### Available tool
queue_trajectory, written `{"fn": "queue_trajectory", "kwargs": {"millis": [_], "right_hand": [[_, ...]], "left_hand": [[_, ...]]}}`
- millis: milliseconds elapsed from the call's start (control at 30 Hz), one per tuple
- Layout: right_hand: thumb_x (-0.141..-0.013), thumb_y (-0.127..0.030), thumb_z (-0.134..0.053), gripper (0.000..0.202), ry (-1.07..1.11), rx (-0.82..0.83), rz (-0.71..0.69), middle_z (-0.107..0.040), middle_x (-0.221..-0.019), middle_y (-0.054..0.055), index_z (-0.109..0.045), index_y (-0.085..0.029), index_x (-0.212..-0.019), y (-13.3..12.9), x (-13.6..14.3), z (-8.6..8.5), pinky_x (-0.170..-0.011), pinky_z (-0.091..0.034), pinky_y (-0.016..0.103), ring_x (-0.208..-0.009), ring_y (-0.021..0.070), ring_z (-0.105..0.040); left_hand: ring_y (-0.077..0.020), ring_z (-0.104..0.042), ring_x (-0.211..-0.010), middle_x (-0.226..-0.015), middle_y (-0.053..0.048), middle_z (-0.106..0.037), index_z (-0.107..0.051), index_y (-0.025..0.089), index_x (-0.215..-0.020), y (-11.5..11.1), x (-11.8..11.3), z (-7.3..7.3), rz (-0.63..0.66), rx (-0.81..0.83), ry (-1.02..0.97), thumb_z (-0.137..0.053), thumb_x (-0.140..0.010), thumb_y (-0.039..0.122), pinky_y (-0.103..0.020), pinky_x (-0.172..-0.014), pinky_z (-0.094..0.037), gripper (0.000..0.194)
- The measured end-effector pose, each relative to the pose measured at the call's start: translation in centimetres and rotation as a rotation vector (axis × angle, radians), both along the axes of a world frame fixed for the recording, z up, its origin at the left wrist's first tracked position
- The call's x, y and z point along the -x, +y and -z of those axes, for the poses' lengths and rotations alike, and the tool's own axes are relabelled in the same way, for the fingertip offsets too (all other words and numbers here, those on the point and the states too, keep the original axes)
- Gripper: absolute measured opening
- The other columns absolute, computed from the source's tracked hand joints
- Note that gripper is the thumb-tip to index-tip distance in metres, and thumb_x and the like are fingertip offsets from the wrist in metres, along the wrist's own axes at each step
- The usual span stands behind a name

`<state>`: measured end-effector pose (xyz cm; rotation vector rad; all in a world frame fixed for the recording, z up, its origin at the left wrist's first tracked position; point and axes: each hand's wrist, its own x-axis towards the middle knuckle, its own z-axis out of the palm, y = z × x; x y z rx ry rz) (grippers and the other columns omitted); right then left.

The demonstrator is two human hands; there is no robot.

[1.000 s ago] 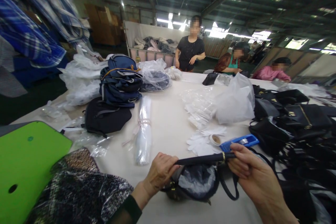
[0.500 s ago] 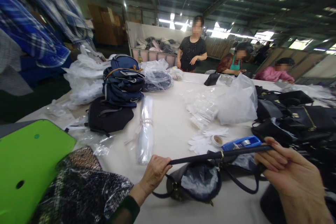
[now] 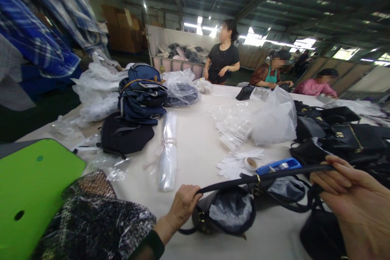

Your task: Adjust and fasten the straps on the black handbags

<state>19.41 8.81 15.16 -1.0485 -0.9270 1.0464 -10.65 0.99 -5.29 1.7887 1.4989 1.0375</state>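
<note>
A black strap (image 3: 231, 184) is stretched between my two hands, above a black handbag (image 3: 204, 208) on the table. My left hand (image 3: 184, 204) pinches the strap's left end. Further right, my right hand (image 3: 344, 187) grips its other end between thumb and fingers. The bag's round mouth faces me, and crumpled clear plastic (image 3: 231, 208) fills it. A second black bag with plastic inside (image 3: 286, 189) lies just behind, partly hidden by the strap. Below my right hand rests another black bag (image 3: 321, 231).
A green board (image 3: 39, 195) and a plastic-wrapped patterned item (image 3: 100, 223) lie left. Rolled plastic (image 3: 168, 154), backpacks (image 3: 143, 93), white gloves (image 3: 233, 166), a tape roll (image 3: 250, 163) and a blue tape dispenser (image 3: 278, 165) lie ahead. Black bags (image 3: 350, 138) crowd the right. Co-workers (image 3: 224, 57) are beyond.
My right hand has moved right and slightly up, drawing more of the strap out taut. My left hand has shifted a little right. The person standing across the table has turned their head.
</note>
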Motion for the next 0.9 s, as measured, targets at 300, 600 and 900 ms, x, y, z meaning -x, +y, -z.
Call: {"fn": "queue_trajectory", "kwargs": {"millis": [300, 600, 900], "right_hand": [[-0.056, -0.039, -0.059, 0.027, -0.967, 0.254, 0.103, -0.064, -0.059, 0.001, -0.066, -0.021, -0.075, 0.0, -3.3, 6.8, -0.052, -0.043, 0.031, -0.054, 0.0177, -0.055], [-0.085, -0.028, -0.045, 0.028, -1.410, -0.464, -0.215, -0.069, -0.105, 0.008, -0.058, -0.021, -0.109, -4.0, 4.2, 11.9, -0.087, -0.047, 0.041, -0.100, 0.0233, -0.062], [-0.083, -0.013, -0.043, 0.044, -1.518, -0.648, -0.268, -0.058, -0.124, 0.015, -0.044, -0.015, -0.127, -7.6, 12.3, 14.0, -0.097, -0.037, 0.047, -0.117, 0.0256, -0.050]], "left_hand": [[-0.0137, -0.057, -0.060, -0.063, -0.003, -0.065, -0.063, 0.011, -0.074, -1.4, 0.2, -3.5, 0.119, 0.458, -0.672, -0.058, -0.067, 0.023, -0.024, -0.060, -0.045, 0.015], [-0.0131, -0.057, -0.053, -0.060, -0.006, -0.069, -0.067, 0.010, -0.069, -1.3, -1.5, -4.3, 0.215, 0.653, -1.110, -0.072, -0.060, 0.025, -0.024, -0.056, -0.043, 0.019], [-0.0099, -0.056, -0.052, -0.056, -0.002, -0.065, -0.064, 0.011, -0.070, -0.2, -1.9, -3.6, -0.057, 0.567, -1.156, -0.072, -0.062, 0.026, -0.022, -0.056, -0.042, 0.019]]}}
